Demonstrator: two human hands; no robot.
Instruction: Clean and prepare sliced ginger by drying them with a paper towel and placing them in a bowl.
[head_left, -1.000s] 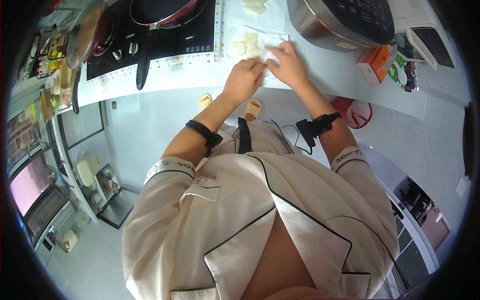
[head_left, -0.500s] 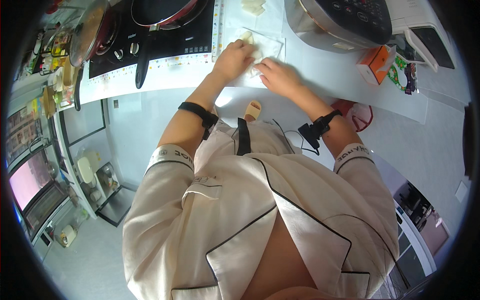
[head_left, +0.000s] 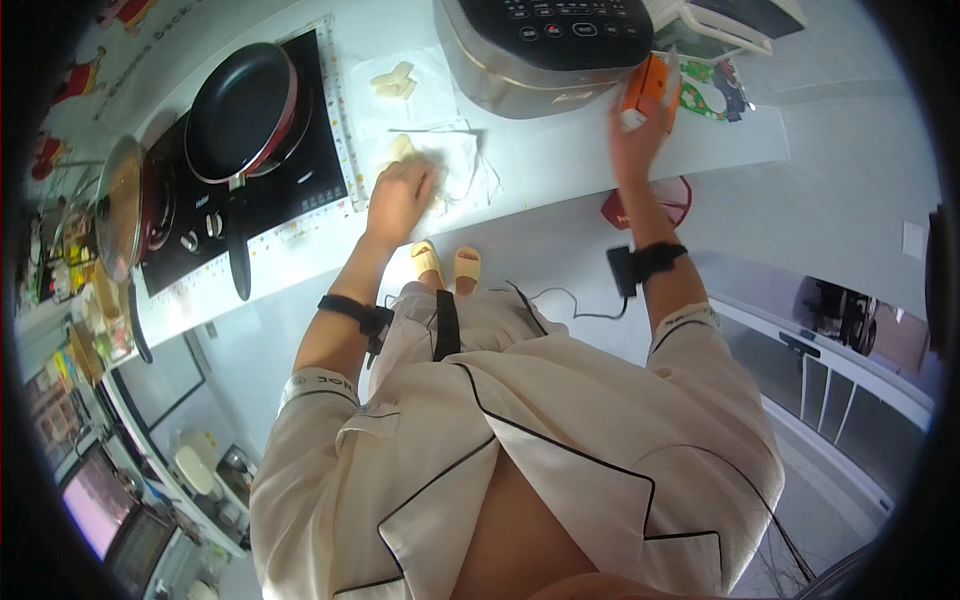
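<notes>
My left hand (head_left: 402, 198) rests on white paper tissues (head_left: 458, 165) laid on the counter, its fingers curled down. A pale slice of food (head_left: 402, 147) shows just beyond its knuckles; what lies under the fingers is hidden. A little farther off, several more pale slices (head_left: 395, 82) lie on another white sheet (head_left: 425, 105). Out to the right, my right hand (head_left: 638, 138) is at the near side of an orange tissue box (head_left: 648, 85) with a white tissue standing up from it. That hand is smeared by motion, and its fingers cannot be made out.
A silver and black cooker (head_left: 545, 60) stands between the slices and the tissue box. On the left is a black hob (head_left: 285, 190) with a frying pan (head_left: 240, 115), its handle pointing toward me, and a lidded pan (head_left: 122, 210). A green patterned item (head_left: 705, 90) lies behind the box.
My right hand has left the tissues beside my left hand and moved right to the orange box. The left hand stays on the tissues. The whole view has turned and shifted.
</notes>
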